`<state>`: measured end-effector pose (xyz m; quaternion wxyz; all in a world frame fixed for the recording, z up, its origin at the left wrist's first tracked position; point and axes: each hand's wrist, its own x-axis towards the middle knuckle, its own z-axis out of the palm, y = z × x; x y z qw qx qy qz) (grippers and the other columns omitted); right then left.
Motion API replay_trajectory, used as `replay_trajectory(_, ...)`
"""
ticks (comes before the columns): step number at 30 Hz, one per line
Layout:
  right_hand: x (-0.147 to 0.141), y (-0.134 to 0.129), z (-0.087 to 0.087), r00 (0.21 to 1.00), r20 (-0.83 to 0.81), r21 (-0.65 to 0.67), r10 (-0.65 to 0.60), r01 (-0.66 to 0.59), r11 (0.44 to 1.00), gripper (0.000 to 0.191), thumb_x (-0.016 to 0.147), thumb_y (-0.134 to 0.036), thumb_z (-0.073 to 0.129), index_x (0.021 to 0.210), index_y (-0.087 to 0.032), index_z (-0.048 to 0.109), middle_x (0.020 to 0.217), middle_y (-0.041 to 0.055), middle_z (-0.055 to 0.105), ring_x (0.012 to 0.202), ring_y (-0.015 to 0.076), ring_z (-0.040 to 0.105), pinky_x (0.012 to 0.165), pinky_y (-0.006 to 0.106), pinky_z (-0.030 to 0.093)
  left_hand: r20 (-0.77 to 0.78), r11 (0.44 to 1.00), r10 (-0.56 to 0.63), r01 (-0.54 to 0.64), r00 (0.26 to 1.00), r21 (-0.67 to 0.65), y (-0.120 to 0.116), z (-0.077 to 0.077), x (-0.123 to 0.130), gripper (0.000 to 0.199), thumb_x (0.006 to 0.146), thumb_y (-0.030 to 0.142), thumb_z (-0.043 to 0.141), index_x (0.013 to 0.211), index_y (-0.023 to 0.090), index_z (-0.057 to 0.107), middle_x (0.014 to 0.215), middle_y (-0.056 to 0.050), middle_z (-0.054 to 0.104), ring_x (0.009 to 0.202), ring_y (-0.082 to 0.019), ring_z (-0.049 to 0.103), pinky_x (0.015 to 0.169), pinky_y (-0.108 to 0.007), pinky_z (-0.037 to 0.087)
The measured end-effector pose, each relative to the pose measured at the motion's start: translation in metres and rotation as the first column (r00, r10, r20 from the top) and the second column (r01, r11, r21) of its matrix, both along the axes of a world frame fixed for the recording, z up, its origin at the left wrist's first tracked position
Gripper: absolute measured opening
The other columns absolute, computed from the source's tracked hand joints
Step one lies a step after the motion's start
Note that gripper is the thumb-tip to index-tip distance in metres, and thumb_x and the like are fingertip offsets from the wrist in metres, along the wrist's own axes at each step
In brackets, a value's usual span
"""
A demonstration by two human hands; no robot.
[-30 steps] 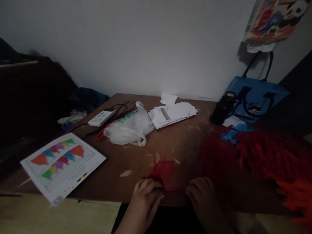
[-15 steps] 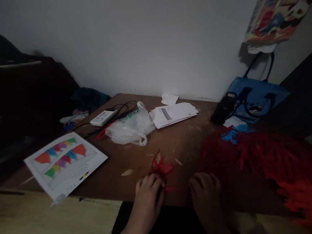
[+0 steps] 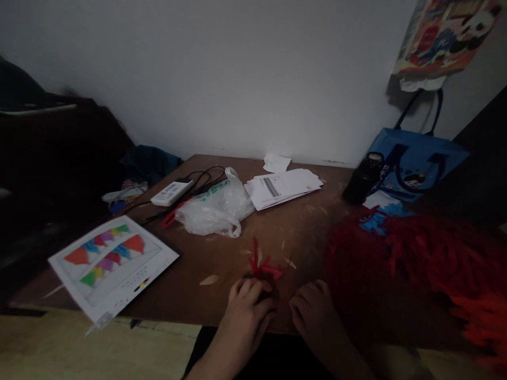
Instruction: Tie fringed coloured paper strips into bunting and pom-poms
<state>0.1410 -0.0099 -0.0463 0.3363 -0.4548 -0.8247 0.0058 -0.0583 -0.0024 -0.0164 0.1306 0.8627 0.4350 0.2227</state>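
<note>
At the front of the brown table, my left hand [image 3: 250, 302] is curled, closed on a small bunch of red strips [image 3: 267, 269] whose loose ends stick out beyond the fingers. To its right, a short gap away, my right hand [image 3: 313, 307] is closed too, with its fingertips bent down and hidden. Only a faint trace of red shows on the dark table between the hands, so what the right fingers hold cannot be made out. A large heap of red strips [image 3: 431, 250], orange at its near end, covers the table's right side.
A printed sheet with coloured pennants [image 3: 114, 264] overhangs the front left edge. Behind lie a white power strip [image 3: 172, 192], a clear plastic bag [image 3: 212, 211] and white papers [image 3: 283, 187]. A black bottle [image 3: 362, 179] stands beside a blue tote bag [image 3: 420, 163].
My right hand has moved left, closer to my left hand. The red strip seen stretched between the hands earlier is barely visible now. The view has shifted slightly.
</note>
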Motion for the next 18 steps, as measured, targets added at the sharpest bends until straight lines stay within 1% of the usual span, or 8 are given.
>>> replay_trajectory(3, -0.005, 0.001, 0.000, 1.000, 0.025, -0.011, 0.009, -0.009, 1.000, 0.018, 0.092, -0.012, 0.048, 0.078, -0.020, 0.058, 0.077, 0.0005, 0.060, 0.075, 0.0182, 0.049, 0.082, 0.038, 0.030, 0.056, 0.999, -0.025, 0.024, 0.998, 0.022, 0.002, -0.003, 0.006, 0.016, 0.087, 0.008, 0.057, 0.089, 0.022, 0.066, 0.098, -0.003, 0.064, 0.095, -0.023, 0.053, 0.092, -0.044, 0.033)
replay_trajectory(7, -0.010, 0.004, -0.002, 0.996, 0.083, 0.023, 0.043, -0.045, 0.999, 0.026, 0.092, -0.007, 0.045, 0.071, -0.020, 0.055, 0.071, -0.0002, 0.058, 0.070, 0.0174, 0.047, 0.081, 0.037, 0.030, 0.092, 1.000, -0.031, 0.030, 0.995, 0.009, 0.003, -0.008, 0.008, 0.015, 0.088, 0.007, 0.055, 0.086, 0.019, 0.063, 0.094, -0.003, 0.063, 0.091, -0.022, 0.053, 0.092, -0.042, 0.034)
replay_trajectory(11, 0.002, 0.005, -0.004, 0.995, 0.090, 0.027, 0.035, -0.038, 0.999, 0.028, 0.093, -0.007, 0.043, 0.072, -0.020, 0.056, 0.071, -0.0008, 0.059, 0.071, 0.0168, 0.049, 0.084, 0.037, 0.030, 0.046, 0.997, 0.025, -0.022, 0.999, -0.070, 0.003, -0.008, 0.002, 0.016, 0.088, 0.007, 0.052, 0.084, 0.019, 0.063, 0.093, -0.005, 0.062, 0.091, -0.024, 0.053, 0.088, -0.042, 0.035)
replay_trajectory(14, 0.017, 0.003, -0.006, 0.997, 0.069, 0.009, -0.019, 0.018, 1.000, 0.028, 0.095, -0.009, 0.040, 0.076, -0.020, 0.058, 0.073, -0.0008, 0.061, 0.074, 0.0170, 0.051, 0.086, 0.037, 0.028, -0.011, 0.986, 0.074, -0.075, 0.997, -0.146, 0.002, -0.005, 0.000, 0.018, 0.090, 0.009, 0.049, 0.085, 0.018, 0.063, 0.093, -0.006, 0.061, 0.093, -0.025, 0.053, 0.088, -0.044, 0.034)
replay_trajectory(18, 0.028, 0.000, -0.006, 0.995, -0.018, -0.062, -0.095, 0.094, 0.994, 0.027, 0.093, -0.009, 0.041, 0.080, -0.022, 0.060, 0.081, -0.0007, 0.064, 0.079, 0.0174, 0.053, 0.087, 0.038, 0.027, -0.072, 0.972, 0.123, -0.134, 0.990, -0.191, 0.003, 0.003, 0.007, 0.021, 0.091, 0.010, 0.046, 0.085, 0.017, 0.065, 0.096, -0.008, 0.062, 0.095, -0.026, 0.052, 0.090, -0.046, 0.034)
